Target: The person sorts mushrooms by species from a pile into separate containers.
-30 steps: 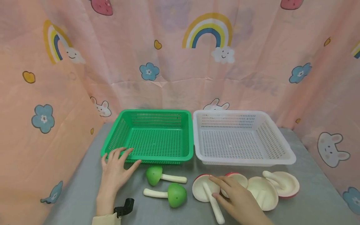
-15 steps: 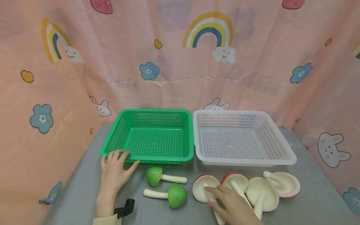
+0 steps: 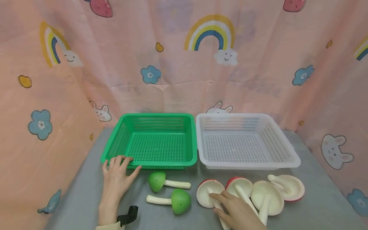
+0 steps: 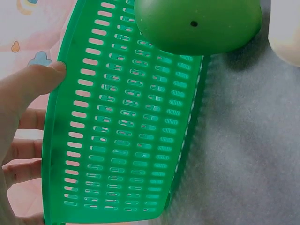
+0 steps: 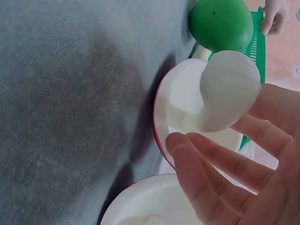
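Observation:
My left hand (image 3: 115, 183) holds the front-left rim of the green basket (image 3: 166, 164). In the left wrist view, its thumb lies outside the rim and the other fingers reach over inside. At the front, my right hand (image 3: 237, 209) has its fingers around the white stem of a red-capped toy mushroom (image 3: 202, 195), which lies with its pale underside up. The right wrist view shows the stem's rounded end (image 5: 229, 91) close to the camera, with the thumb below it and fingers passing behind. Two green toy mushrooms (image 3: 181, 201) lie between the hands.
A white basket (image 3: 250, 165) stands right of the green one. More upturned toy mushrooms (image 3: 274, 206) lie to the right of my right hand, close together. A patterned pink curtain (image 3: 172, 92) hangs behind and at both sides of the grey table (image 3: 80, 204).
My right hand has shifted left and down onto the leftmost red mushroom's stem, uncovering the mushroom stems to its right. The left hand has stayed at the green basket's rim.

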`<action>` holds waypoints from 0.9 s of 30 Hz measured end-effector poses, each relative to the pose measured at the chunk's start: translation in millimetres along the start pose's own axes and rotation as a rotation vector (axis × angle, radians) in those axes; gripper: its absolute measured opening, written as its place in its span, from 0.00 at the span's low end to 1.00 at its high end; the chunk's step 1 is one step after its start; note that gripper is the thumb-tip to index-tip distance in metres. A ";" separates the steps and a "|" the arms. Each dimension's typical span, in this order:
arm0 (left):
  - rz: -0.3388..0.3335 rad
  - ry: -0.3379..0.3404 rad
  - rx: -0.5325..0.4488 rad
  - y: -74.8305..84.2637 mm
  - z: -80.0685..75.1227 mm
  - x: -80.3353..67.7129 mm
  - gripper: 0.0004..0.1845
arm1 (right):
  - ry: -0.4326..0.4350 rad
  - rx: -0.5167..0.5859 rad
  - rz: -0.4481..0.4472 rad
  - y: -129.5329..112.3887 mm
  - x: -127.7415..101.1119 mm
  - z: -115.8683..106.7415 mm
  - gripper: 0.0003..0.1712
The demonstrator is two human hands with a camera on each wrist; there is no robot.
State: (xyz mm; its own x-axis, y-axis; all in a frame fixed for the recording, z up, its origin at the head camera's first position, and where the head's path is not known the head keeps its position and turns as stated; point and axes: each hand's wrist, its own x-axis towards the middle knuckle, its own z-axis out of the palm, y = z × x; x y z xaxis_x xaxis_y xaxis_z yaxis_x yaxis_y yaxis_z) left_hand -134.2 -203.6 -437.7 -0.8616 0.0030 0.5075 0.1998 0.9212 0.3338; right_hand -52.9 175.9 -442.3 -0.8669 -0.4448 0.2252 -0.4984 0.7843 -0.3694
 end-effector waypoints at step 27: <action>-0.019 -0.019 0.002 0.1 1.1 0.7 0.21 | 0.048 0.060 -0.006 -8.0 5.2 -6.2 0.23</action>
State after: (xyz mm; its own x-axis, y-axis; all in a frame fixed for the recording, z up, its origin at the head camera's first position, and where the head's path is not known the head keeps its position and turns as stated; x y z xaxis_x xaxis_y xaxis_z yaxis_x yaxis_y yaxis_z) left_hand -135.3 -203.0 -438.3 -0.8739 -0.0072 0.4861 0.1825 0.9219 0.3417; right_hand -53.3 170.0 -432.6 -0.8632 -0.4269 0.2695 -0.5043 0.7537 -0.4214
